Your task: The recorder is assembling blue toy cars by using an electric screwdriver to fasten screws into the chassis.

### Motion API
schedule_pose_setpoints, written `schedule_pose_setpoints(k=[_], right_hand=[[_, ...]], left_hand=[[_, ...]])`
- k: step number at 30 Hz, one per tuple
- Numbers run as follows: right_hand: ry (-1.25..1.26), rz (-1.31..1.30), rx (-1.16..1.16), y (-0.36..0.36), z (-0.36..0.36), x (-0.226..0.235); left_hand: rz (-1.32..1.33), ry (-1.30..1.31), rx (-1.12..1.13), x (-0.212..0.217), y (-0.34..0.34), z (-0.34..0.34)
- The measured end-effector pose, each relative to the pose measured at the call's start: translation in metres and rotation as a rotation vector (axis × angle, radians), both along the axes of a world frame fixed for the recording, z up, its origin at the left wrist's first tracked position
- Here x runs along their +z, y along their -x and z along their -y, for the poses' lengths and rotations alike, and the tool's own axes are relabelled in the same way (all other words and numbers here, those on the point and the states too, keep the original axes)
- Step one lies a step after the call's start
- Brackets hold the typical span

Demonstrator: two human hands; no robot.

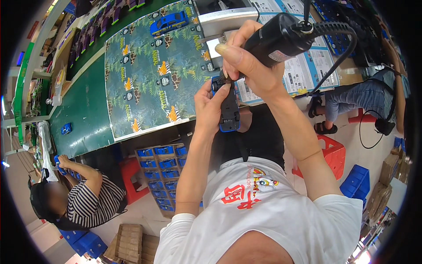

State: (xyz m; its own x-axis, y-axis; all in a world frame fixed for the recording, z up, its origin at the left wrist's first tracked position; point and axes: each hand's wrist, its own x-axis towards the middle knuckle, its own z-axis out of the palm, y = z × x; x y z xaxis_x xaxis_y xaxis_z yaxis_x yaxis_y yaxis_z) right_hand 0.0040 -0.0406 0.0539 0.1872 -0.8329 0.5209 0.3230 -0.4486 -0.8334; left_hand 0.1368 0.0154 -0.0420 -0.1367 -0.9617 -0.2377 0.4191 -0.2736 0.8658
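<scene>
My left hand is closed on a blue toy car, turned so that its black underside faces up. The car is over the near edge of the workbench. My right hand wraps round a black electric screwdriver with a coiled cord. Its working end points down toward the car's far end, where my fingers partly hide it. I cannot tell whether the tip touches a screw. Beyond my hands, another blue toy car rests upright on the patterned sheet.
A metal box-like fixture stands behind my hands, beside printed sheets. The green bench holds a small blue car at left. Below are a crate of blue cars and a red stool. Co-workers sit on both sides.
</scene>
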Motion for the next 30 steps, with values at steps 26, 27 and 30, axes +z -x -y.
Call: schedule_pose_setpoints(k=[26,27,30], right_hand=[[0.010,-0.090,-0.172,-0.002,0.033,0.054],[-0.053,-0.091,-0.135,-0.004,0.036,0.055],[-0.253,0.078,-0.007,0.002,0.020,0.056]], left_hand=[[-0.535,-0.006,0.218,-0.019,-0.038,0.013],[-0.540,0.013,0.230,-0.023,-0.040,0.014],[-0.502,-0.042,0.242,-0.012,-0.035,0.014]])
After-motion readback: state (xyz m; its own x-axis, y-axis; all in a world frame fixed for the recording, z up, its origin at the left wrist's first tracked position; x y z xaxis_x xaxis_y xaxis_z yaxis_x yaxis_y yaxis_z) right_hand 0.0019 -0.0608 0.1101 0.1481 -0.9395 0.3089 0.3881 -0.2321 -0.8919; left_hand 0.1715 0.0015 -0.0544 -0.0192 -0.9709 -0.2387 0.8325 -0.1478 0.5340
